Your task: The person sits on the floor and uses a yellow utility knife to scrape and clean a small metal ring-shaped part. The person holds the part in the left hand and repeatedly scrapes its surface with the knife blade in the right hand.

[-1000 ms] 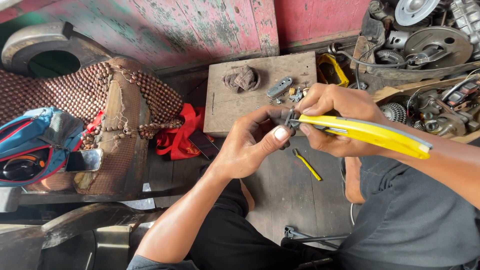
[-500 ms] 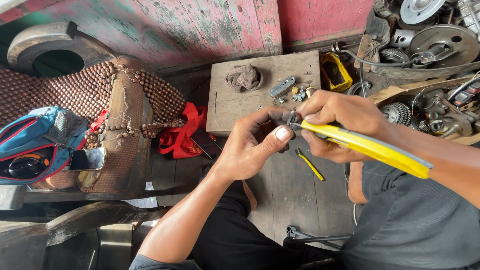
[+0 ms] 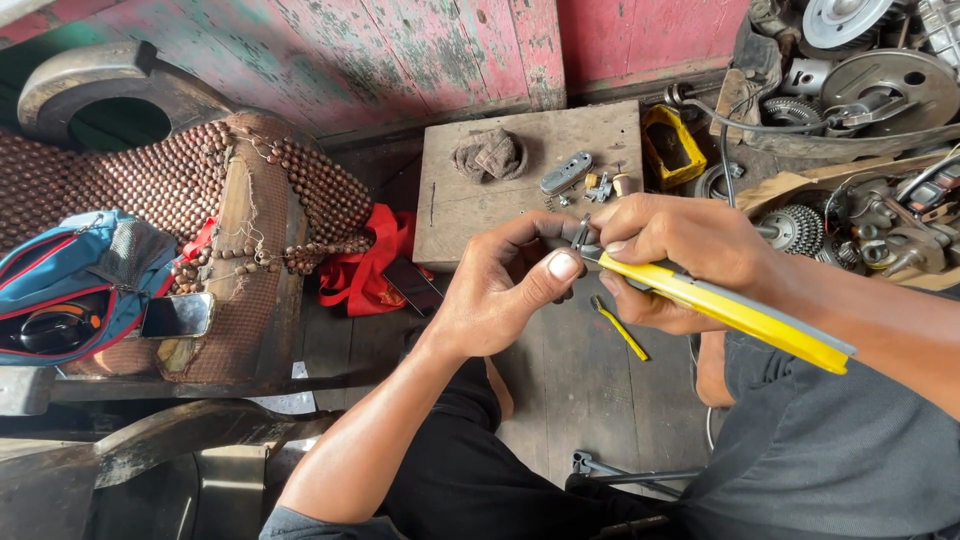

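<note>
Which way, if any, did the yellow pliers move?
Yes, slightly. On the yellow pliers, nose stays at the near edge of the wooden board; handle end swung away from it, toward the person.

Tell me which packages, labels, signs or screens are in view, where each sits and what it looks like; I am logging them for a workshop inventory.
Dark-screened flat phone: beside the blue and red fabric bag, at left; rectangular, screen blank.
Second dark flat phone-like slab: against the red cloth bag, below the wooden board; rectangular, black.
Yellow open plastic box: right of the board; boxy, dark inside.
No signs or legible labels show.
</note>
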